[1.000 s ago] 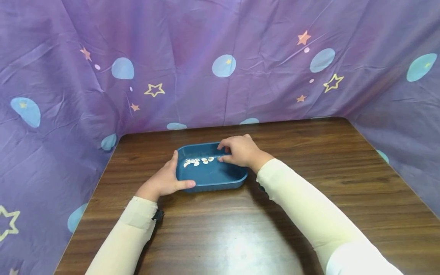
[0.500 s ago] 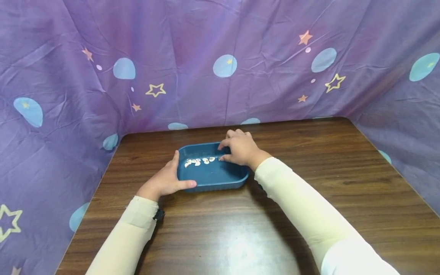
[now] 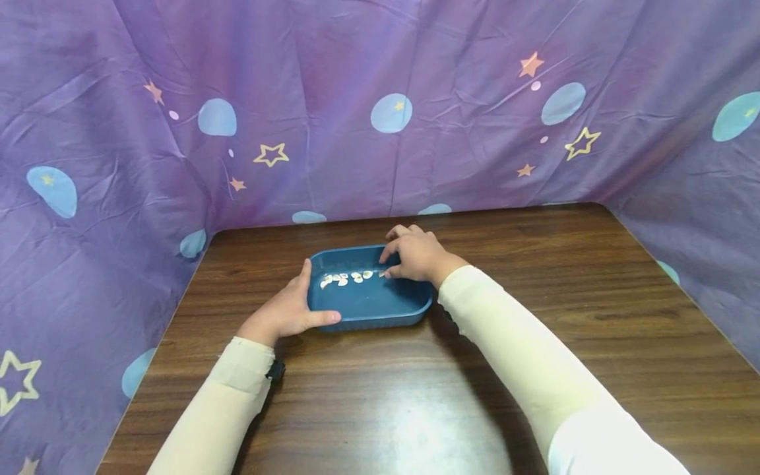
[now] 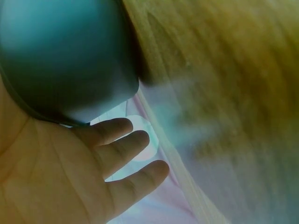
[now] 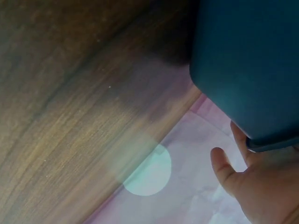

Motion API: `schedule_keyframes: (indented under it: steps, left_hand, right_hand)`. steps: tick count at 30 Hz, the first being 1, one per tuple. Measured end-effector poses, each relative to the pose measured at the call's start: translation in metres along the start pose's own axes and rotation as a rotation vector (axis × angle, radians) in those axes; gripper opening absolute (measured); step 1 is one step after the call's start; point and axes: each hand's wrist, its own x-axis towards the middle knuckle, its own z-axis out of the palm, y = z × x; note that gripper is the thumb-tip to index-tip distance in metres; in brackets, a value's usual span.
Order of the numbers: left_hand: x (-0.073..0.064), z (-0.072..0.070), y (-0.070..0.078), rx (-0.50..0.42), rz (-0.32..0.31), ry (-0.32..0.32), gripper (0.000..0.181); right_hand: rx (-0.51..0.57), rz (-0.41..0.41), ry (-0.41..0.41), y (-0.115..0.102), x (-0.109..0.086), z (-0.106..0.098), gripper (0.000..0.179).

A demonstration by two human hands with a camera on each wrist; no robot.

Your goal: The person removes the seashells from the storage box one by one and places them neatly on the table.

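A blue rectangular tray (image 3: 371, 303) with rounded corners stands on the table. Small, flat, whitish shell-like pieces (image 3: 342, 280) form a loose row across its floor. My left hand (image 3: 284, 309) braces the tray's left end, its thumb along the front rim and a finger up the left side; in the left wrist view several straight fingers (image 4: 128, 184) extend past the tray wall. Over the right rear rim reaches my right hand (image 3: 417, 255), index finger and thumb bent into the tray with a gap between them. The thumb tip is right at a small pale piece (image 3: 382, 274), mostly hidden.
The brown wood-grain table (image 3: 332, 396) reaches back to a purple curtain (image 3: 332, 79) printed with stars and blue shapes, which also hangs at both sides. A dark wrist device (image 3: 276, 369) shows at the left sleeve.
My right hand's rear fingers have lifted and spread since a second ago, while its thumb stays near the row's right end. The left hand and tray hold still; the view has shifted slightly.
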Motion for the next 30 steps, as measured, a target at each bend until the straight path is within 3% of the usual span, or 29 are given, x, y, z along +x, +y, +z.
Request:
schedule_keyframes:
  steps: [8,18,30]
  left_hand:
    - [0.0014,0.0005,0.0030,-0.014,-0.010,-0.015,0.139]
    - [0.0017,-0.0014,0.0034,0.012,-0.002,-0.010,0.138]
    - [-0.0020,-0.0020,0.0036,0.029,-0.013,-0.012,0.138]
  right_hand:
    - [-0.011,-0.024,-0.066,0.0039,0.0062,0.0020,0.029]
    - [-0.107,-0.022,-0.137,0.0025,0.0102,0.0044,0.031]
    - [-0.147,-0.036,-0.151,-0.0015,0.0092,0.0072,0.023]
